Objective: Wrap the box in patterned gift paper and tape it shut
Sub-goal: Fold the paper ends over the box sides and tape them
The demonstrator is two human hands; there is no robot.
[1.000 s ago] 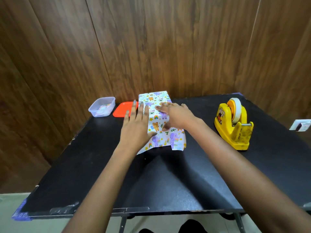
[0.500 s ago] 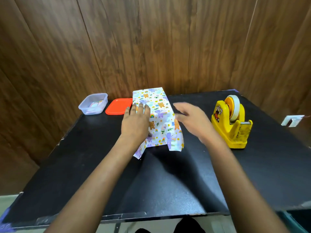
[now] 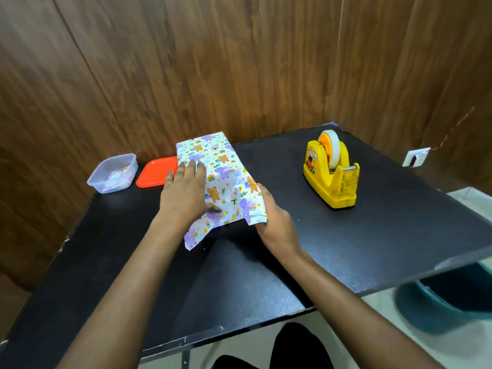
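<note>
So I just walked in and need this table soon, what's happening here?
A person is gift-wrapping a box. The left hand presses flat on the patterned gift paper draped over it, while the right hand is at the paper's near right corner, fingers hidden under the flap. The near end hangs loose. The yellow tape dispenser sits untouched to the right.

Tape dispenser [image 3: 331, 173] right of wrapped box [image 3: 213, 166].

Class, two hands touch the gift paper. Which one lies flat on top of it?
The left hand, lying flat on top of the patterned gift paper; the right hand instead grips its near right edge.
</note>
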